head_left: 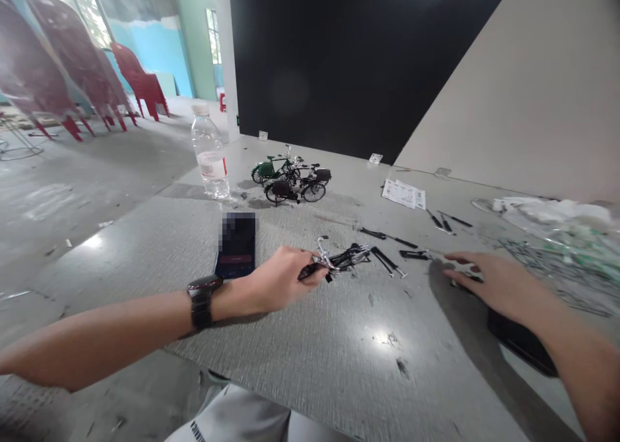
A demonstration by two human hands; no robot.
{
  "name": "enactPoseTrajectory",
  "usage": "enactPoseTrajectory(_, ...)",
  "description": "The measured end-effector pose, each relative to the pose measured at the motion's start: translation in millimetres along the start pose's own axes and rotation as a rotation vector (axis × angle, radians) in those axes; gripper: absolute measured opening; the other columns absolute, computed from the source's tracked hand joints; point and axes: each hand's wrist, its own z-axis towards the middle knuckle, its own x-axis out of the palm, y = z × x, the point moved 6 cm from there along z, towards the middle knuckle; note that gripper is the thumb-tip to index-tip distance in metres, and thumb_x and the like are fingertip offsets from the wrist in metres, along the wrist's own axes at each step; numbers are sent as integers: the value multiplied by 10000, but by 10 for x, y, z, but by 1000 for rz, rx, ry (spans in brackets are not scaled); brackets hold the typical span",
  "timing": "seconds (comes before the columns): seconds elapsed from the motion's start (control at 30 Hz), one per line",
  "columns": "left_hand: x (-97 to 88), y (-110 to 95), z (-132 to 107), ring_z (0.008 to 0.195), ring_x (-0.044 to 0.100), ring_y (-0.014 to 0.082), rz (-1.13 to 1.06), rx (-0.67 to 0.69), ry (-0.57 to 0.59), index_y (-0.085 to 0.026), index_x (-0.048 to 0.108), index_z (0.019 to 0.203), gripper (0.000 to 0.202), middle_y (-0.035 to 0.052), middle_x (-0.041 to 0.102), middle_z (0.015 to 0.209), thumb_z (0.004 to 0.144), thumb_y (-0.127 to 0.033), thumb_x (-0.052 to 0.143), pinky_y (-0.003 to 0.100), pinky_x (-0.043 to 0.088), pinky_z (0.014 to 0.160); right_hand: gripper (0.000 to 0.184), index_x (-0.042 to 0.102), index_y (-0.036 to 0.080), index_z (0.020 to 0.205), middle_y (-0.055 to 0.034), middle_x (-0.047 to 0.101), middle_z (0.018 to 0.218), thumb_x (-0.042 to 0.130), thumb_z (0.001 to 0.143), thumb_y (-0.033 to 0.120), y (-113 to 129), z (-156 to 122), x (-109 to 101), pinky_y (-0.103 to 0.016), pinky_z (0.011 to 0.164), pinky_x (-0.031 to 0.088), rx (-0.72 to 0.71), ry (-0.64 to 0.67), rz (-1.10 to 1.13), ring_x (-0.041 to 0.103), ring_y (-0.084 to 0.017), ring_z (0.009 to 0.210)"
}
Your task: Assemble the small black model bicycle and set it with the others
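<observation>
My left hand [285, 275], with a black watch on its wrist, is closed around the front end of a miniature bicycle [346, 256]. The bicycle is black and silver, lies low over the table, and its handlebar rises beside my fingers. Over the table's right side reaches my right hand [506, 285], thumb and fingers apart. Beneath those fingertips is a small dark part, mostly hidden. Between the hands lie black bars with silver ends [387, 261] and a short black piece [414, 254].
Finished-looking miniature bicycles [295, 180] stand behind, beside a water bottle [210, 157]. A phone [236, 245] lies near my left wrist. Screwdrivers [440, 221], paper slips [403, 194] and clear plastic bags [557, 225] are at the right. A black object [520, 344] sits under my right forearm.
</observation>
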Motion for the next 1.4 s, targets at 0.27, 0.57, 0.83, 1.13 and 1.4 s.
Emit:
enactPoseTrajectory(0.27,-72,-16,20,627,541,143,10,4,-77,-188,572,706,295,50,651,728,963,-324,517,301,397,615,253,761,240,927,-126,780,847,646,769,400,116,-42,-6,-448,731,501,33,95,156,712,-334,759)
enactPoseTrajectory(0.57,-79,42,-2,669,625,192,90,6,-129,-178,678,835,264,64,718,777,949,-389,568,319,458,652,333,723,179,1129,-115,763,1102,493,924,305,190,-295,-467,-412,896,535,82,-74,80,721,-277,969)
enactPoseTrajectory(0.83,-57,106,-49,763,685,214,173,-26,-118,-163,726,907,336,82,750,893,962,-427,527,316,493,695,426,677,261,1276,-102,729,1223,644,881,418,-45,-442,-249,-436,943,534,122,238,113,683,-301,1111)
enactPoseTrajectory(1.13,-57,103,-31,825,708,221,167,14,-146,-180,738,943,302,85,762,957,962,-405,536,322,513,734,377,712,262,1150,-93,741,1101,704,817,439,9,-417,-180,-409,833,538,57,234,198,690,-286,981)
enactPoseTrajectory(1.4,-87,15,-5,849,710,221,139,63,-174,-145,735,946,251,100,759,940,962,-323,559,327,517,781,312,694,265,1073,-73,741,1014,600,902,509,240,-357,-355,-375,690,512,-27,5,289,670,-246,820)
